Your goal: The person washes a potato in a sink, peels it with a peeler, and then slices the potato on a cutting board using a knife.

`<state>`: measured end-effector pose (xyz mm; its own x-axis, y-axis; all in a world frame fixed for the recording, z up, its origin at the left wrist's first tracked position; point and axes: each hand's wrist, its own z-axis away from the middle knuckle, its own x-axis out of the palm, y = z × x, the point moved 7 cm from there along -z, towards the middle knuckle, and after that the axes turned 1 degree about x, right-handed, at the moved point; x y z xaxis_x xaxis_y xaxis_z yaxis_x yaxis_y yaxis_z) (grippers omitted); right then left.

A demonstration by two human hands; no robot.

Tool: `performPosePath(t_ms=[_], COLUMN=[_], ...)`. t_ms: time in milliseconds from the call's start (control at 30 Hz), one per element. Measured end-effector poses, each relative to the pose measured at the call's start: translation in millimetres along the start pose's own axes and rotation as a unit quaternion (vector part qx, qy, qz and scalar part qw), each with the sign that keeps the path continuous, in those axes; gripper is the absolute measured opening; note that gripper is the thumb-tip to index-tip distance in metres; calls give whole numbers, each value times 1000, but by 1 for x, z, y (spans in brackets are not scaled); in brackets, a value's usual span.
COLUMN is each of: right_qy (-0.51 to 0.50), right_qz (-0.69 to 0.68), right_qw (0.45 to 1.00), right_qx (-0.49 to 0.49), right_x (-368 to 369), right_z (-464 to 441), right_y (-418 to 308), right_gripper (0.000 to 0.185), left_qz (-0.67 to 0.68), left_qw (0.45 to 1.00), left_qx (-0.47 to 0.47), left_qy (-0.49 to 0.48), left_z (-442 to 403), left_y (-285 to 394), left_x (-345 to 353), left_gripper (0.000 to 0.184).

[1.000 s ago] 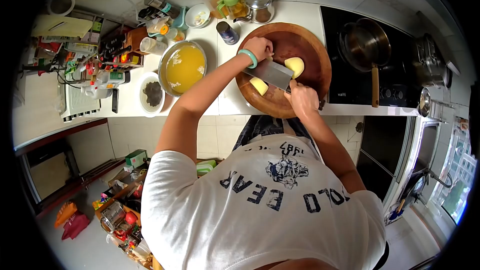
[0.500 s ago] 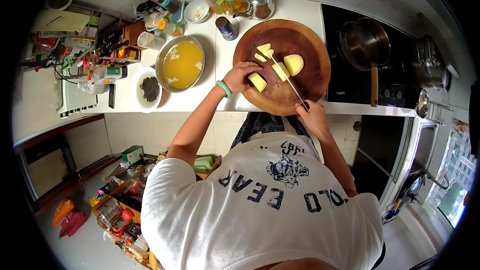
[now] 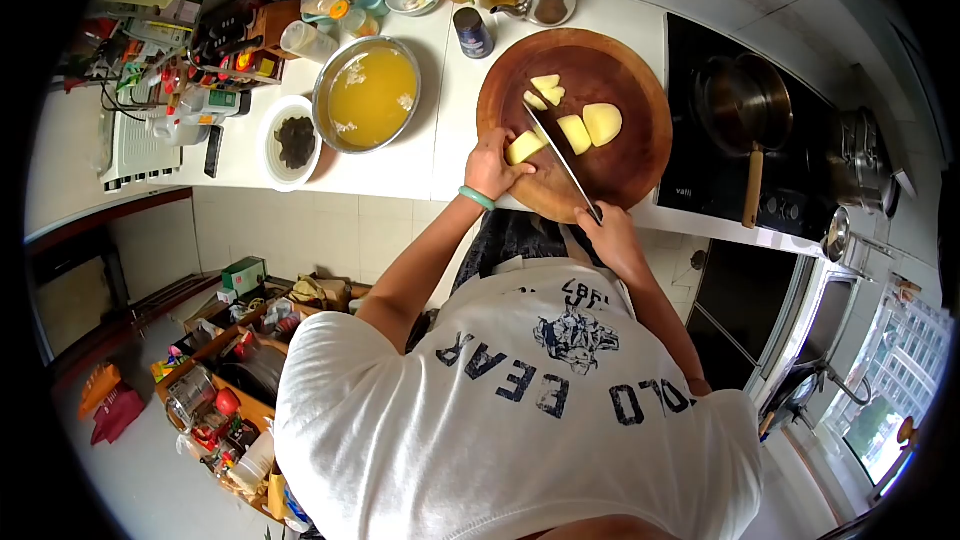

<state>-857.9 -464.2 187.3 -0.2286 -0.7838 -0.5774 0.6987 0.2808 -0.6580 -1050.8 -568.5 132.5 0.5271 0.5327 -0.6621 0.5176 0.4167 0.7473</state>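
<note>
A round wooden cutting board (image 3: 630,180) lies at the counter's front edge. My left hand (image 3: 493,170), with a green bangle at the wrist, has its fingers closed around a pale yellow potato chunk (image 3: 522,148) on the board. My right hand (image 3: 612,242) grips a knife (image 3: 565,168) by its handle. The blade slants up and left across the board, beside the right end of that chunk. To its right lie a potato block (image 3: 574,134) and a larger rounded potato piece (image 3: 602,125). Small potato pieces (image 3: 546,87) lie near the blade tip.
Left of the board stand a steel bowl (image 3: 412,90) of yellow liquid and a white bowl (image 3: 268,155) with dark contents. A dark jar (image 3: 473,35) and metal kettle (image 3: 549,0) are behind. A pan (image 3: 745,105) sits on the black cooktop (image 3: 690,165) at right.
The knife has moved left, from over the middle potato block to beside the chunk at my left hand. My left hand now wraps that chunk more closely. The whole view has shifted slightly.
</note>
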Motion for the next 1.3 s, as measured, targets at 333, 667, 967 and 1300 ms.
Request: performPosePath(t_ms=[333,667,967,1300], right_qy=[-31,-40,-55,-28], right_qz=[13,36,87,9], right_qw=[999,998,993,999], right_qx=[-19,25,64,-19], right_x=[4,7,35,31], right_z=[10,11,-18,-13], right_y=[-21,-21,3,12], right_gripper=[34,33,38,33], left_qz=[-28,-7,-8,-9], left_qw=[957,960,956,952], left_qx=[290,281,293,306], left_qy=[8,-9,-22,-20], left_z=[14,8,7,9], left_y=[29,25,20,21], left_x=[-13,-13,-12,-13], left_gripper=[25,21,17,18])
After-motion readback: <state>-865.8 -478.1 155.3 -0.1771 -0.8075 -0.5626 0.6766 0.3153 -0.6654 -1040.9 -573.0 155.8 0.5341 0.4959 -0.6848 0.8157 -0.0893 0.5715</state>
